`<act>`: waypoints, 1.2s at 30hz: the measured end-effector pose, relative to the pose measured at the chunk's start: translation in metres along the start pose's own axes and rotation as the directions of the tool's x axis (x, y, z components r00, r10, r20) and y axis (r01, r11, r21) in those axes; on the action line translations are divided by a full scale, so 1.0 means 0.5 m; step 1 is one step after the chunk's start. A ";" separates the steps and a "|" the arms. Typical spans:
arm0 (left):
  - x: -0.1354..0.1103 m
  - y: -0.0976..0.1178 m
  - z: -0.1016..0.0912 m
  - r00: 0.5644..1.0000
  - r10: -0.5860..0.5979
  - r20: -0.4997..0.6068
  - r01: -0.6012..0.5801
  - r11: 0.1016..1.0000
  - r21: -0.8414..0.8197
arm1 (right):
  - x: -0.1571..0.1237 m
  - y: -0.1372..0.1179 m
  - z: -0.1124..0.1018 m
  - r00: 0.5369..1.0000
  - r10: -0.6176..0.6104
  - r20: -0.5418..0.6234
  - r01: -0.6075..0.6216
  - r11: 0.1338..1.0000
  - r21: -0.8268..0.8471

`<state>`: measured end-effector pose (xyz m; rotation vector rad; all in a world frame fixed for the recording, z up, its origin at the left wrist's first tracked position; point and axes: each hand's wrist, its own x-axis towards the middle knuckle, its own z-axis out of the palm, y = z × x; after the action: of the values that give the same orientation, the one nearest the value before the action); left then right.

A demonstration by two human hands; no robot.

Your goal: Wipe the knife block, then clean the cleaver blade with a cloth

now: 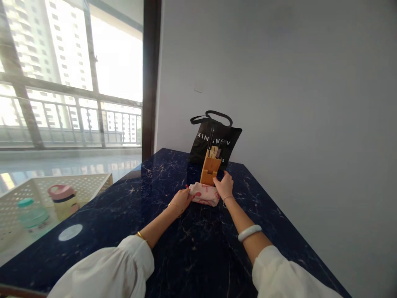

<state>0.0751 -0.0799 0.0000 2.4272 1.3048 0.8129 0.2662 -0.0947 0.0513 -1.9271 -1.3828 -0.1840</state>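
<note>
A folded pink-and-white cloth [204, 193] lies on the dark blue marble table [192, 248]. My left hand [182, 199] rests at the cloth's left end, fingers curled against it. My right hand [224, 185] sits on the cloth's right end, fingers bent down over it and close to the base of a wooden knife block [210, 167]. The block stands just behind the cloth with dark knife handles [214, 145] sticking up.
A black tote bag [217, 134] with white letters stands against the wall behind the block. Left of the table a perforated cream tray [89, 184] holds a pink-lidded cup [63, 200] and a green-capped bottle [31, 213]. A window with a railing fills the left.
</note>
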 end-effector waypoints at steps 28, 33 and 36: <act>-0.010 -0.015 0.004 0.977 0.083 -0.196 -0.097 0.993 -0.067 | 0.075 -0.085 -0.051 0.763 -0.341 -0.549 0.434 0.900 0.044; -0.015 -0.009 0.007 0.957 0.045 -0.286 -0.091 0.985 -0.149 | 0.156 -0.189 -0.159 0.720 -0.523 -0.456 0.546 0.832 -0.093; -0.024 0.001 0.010 0.954 0.034 -0.298 -0.084 0.984 -0.156 | 0.222 -0.259 -0.188 0.847 -0.402 -0.347 0.415 0.909 -0.041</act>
<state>0.0730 -0.0899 -0.0080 2.2854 1.2067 1.2881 0.2272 -0.0522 0.2370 -1.4548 -1.5173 -0.6703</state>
